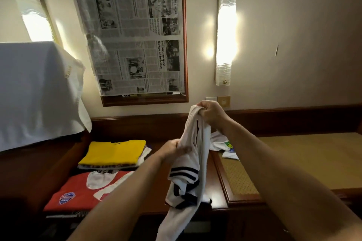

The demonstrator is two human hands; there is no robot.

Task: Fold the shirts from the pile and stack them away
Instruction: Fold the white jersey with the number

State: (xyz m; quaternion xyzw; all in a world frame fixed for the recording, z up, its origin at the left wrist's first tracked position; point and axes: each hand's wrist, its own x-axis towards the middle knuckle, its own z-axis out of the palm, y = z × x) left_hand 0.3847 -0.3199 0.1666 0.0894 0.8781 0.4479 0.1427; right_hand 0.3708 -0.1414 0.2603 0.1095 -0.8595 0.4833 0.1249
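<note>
A white shirt with dark navy stripes hangs bunched in the air over the wooden desk. My right hand grips its top end, held high. Lower and to the left, my left hand grips the shirt's side. On the left of the desk lies a stack of folded shirts topped by a yellow one. In front of it sits a second stack topped by a red and white shirt with a blue badge. A crumpled white shirt with a green and blue print lies behind the hanging shirt.
The dark wooden desk runs along the wall, with a woven tan surface on its right part. A white cloth covers a tall object at the left. A newspaper-covered frame and two wall lamps hang above.
</note>
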